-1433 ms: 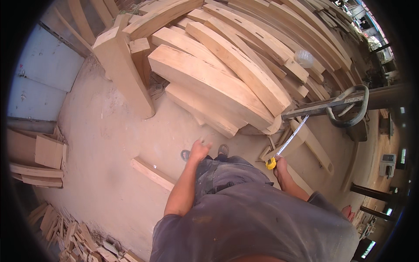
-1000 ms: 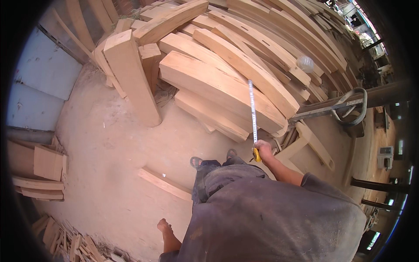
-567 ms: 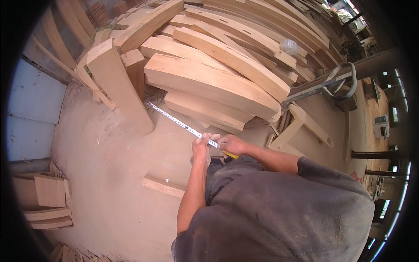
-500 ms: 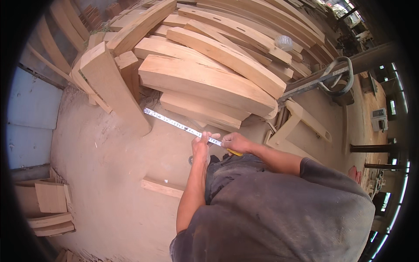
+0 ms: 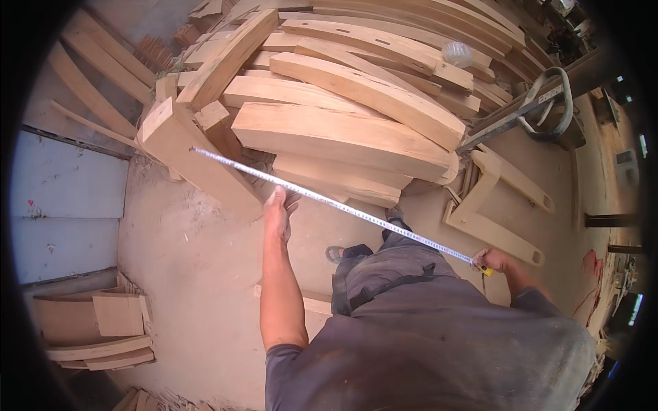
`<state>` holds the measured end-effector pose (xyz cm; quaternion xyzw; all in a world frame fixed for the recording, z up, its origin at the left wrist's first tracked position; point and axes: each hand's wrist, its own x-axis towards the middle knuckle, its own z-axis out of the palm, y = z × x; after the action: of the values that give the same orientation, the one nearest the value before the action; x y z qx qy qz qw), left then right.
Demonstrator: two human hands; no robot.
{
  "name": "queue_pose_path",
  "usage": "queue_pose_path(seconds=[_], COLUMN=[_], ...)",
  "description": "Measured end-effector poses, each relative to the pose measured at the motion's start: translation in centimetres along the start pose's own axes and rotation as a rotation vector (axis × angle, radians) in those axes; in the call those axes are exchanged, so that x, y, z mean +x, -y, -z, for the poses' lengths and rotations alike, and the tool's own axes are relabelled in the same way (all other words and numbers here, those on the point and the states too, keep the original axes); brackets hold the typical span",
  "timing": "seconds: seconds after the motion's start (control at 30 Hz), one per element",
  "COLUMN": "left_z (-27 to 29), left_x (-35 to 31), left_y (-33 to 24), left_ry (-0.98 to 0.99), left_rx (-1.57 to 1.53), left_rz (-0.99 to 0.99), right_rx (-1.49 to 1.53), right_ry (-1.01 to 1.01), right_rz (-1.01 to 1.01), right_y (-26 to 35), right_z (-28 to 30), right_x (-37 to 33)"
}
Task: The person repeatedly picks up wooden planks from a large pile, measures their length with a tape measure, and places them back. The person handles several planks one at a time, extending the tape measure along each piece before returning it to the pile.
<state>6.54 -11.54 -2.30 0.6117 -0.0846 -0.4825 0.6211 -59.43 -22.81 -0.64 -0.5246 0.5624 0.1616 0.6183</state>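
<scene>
Tape meas. point(image 5: 486, 271), yellow, qty 1, clasped in R hand point(image 5: 492, 259), blade point(image 5: 375, 220) run out leftward past L hand point(image 5: 277, 216) (fingers parted, contact unclear); risk: long unsupported span may buckle, or recoil if blade unlocked.

The tape measure point(image 5: 373, 220) was drawn out long; its white blade point(image 5: 308, 194) slanted up leftward from its yellow case point(image 5: 487, 270).
</scene>
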Motion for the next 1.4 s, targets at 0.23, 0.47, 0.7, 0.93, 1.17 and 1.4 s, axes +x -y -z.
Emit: queue_pose_path(seconds=[0.23, 0.47, 0.7, 0.93, 1.17, 1.4], left_z=[-6.7, -2.0, -10.8, -12.2, -11.3, -15.1], left_x=[-6.1, -22.2, -30.9, -29.0, -23.1, -17.0], left_y=[8.1, 22.3, 25.5, 28.0, 22.4, 12.6], left_ry=[-0.011, -0.609, -0.866, -0.619, -0.598, -0.546], left_rx=[0.137, 0.178, 0.206, 0.417, 0.592, 0.587], left_rz=[0.148, 0.511, 0.802, 0.599, 0.428, 0.465], right_rx=[0.243, -0.274, -0.477, -0.502, -0.436, -0.393], right_ry=[-0.109, -0.495, -0.586, -0.505, -0.528, -0.508], right_rz=[0.287, 0.411, 0.294, 0.177, 0.088, 0.233], right_y=[15.8, 29.4, 33.2, 28.2, 20.9, 16.1], right_z=[3.3, 16.3, 24.2, 27.9, 29.8, 30.1], right_x=[13.4, 24.5, 33.9, 30.9, 28.8, 29.1])
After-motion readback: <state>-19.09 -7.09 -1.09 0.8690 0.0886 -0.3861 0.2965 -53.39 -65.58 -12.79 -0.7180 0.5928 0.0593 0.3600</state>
